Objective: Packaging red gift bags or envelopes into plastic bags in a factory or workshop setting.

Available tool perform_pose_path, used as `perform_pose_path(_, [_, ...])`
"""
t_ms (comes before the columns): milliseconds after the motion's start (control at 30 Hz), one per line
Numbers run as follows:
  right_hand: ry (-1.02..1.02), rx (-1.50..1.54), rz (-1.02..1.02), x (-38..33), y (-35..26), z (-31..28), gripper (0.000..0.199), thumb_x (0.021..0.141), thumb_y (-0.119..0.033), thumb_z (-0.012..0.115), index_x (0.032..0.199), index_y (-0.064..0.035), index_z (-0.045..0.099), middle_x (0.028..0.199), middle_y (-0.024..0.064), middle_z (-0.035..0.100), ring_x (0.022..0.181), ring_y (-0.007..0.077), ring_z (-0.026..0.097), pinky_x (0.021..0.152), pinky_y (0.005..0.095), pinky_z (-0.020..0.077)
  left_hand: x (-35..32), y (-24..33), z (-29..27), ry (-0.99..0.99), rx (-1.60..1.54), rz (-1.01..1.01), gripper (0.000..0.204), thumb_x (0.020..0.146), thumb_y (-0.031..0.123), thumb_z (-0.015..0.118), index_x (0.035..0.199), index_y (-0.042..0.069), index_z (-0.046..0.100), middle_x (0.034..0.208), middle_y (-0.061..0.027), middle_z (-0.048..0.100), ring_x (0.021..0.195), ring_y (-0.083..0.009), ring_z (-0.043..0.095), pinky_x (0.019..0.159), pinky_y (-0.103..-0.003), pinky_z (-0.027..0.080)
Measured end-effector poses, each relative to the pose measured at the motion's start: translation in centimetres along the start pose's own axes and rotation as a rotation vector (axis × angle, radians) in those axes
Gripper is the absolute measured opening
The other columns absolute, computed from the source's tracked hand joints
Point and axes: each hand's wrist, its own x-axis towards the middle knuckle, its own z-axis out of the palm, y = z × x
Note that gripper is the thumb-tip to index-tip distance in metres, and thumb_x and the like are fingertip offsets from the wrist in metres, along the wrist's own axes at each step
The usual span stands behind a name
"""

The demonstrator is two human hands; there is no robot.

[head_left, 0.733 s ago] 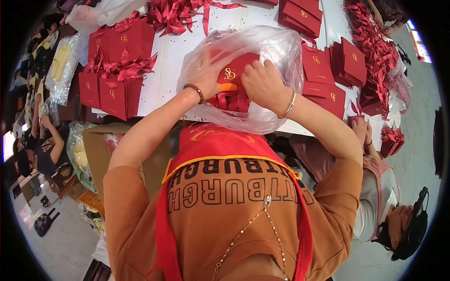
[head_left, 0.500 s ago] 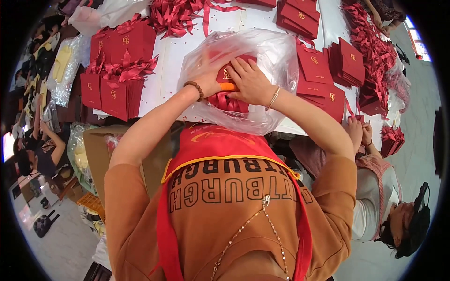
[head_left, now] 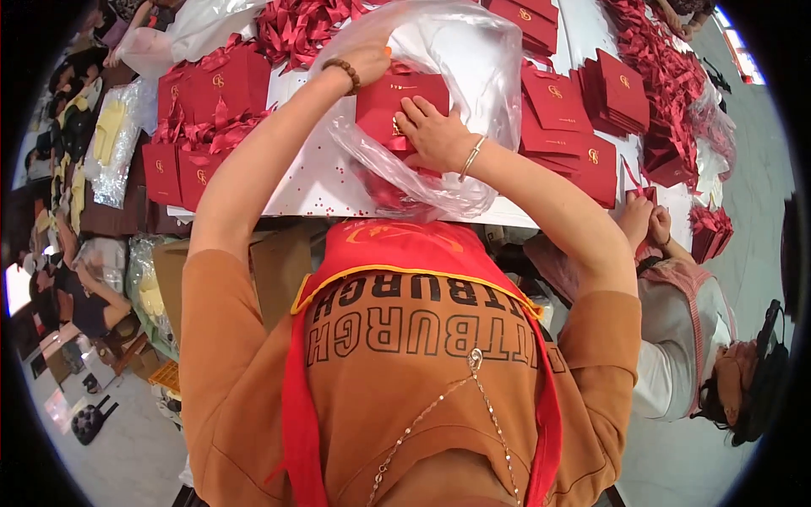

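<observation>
A clear plastic bag (head_left: 473,76) lies on the white table (head_left: 312,182) in front of me, with red gift bags (head_left: 401,106) inside it. My left hand (head_left: 367,59), with a bead bracelet on the wrist, grips the bag's upper edge and lifts it. My right hand (head_left: 435,135), with a thin bangle, presses its fingers on the stack of red gift bags through the plastic.
Red gift bags with ribbon bows (head_left: 198,110) stand at the left. Flat red bags (head_left: 583,118) are piled at the right, loose red ribbons (head_left: 296,25) at the back. A person (head_left: 693,338) works at my right. Cardboard boxes (head_left: 270,270) sit under the table.
My left hand has risen from the red bags to the plastic bag's top edge. The right hand has shifted down onto the stack, which now lies flatter inside the plastic.
</observation>
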Motion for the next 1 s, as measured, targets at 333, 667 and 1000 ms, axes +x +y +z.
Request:
perform_pose_path(333, [0.105,0.045,-0.084,1.3,-0.3,2.4,0.078,0.072,-0.042,0.063,0.128,0.0046,0.034,0.134,0.0252,0.030,0.126,0.0393,0.025,0.104,0.0406,0.0260,-12.4,3.1,-1.5,-0.322,0.542,0.225,0.049,0.073,0.021,0.060,0.118,0.006,0.048,0.123,-0.0159,0.047,0.120,-0.0306,0.039,0.096,-0.045,0.032])
perform_pose_path(667, [0.067,0.026,-0.172,0.0,0.0,0.0,0.076,0.070,-0.037,0.066,0.124,0.0069,0.035,0.126,0.0233,0.037,0.121,0.0377,0.031,0.100,0.0396,0.0309,-24.1,-3.9,-5.7,0.810,-0.484,-0.325,0.019,0.081,-0.001,0.051,0.098,0.000,0.059,0.097,-0.0061,0.060,0.091,-0.0146,0.056,0.081,-0.026,0.043])
perform_pose_path(1000, [0.124,0.026,-0.164,0.5,0.1,-0.2,0.076,0.069,-0.033,0.069,0.126,0.0042,0.034,0.123,0.0206,0.039,0.116,0.0349,0.037,0.089,0.0369,0.0440,-33.7,-26.1,0.3,1.147,-0.323,-0.882,0.072,0.067,0.030,0.076,0.121,-0.003,0.041,0.103,-0.0111,0.055,0.092,-0.0223,0.054,0.082,-0.033,0.044])
